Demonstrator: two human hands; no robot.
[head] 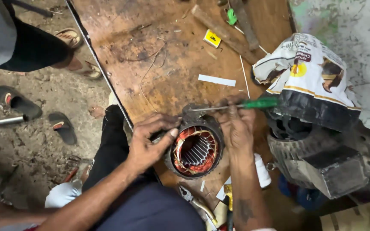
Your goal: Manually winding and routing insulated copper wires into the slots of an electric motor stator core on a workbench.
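Two hands work on one motor part, head view. Far left, dirt floor [35, 141] with black sandals [18, 102], a short metal tube [9, 120], and another person's dark trouser leg [33, 49] with a sandalled foot [84, 68]. Left hand [148, 143] grips the left rim of a round dark metal motor stator with copper-red windings [195, 152], thumb pressed on the winding edge, fingers curled over the casing top. Stator sits at the near edge of the worn brown wooden surface [159, 55], against the person's lap. Right hand [236, 124] is closed around a green-handled screwdriver [260, 103], shaft pointing left across the stator's top rim. On the surface beyond: white paper strip [216, 80], small yellow box [212, 39], wooden stick [223, 32]. Far right, a second dark motor body [322, 158] partly covered by a printed white sack [309, 72].
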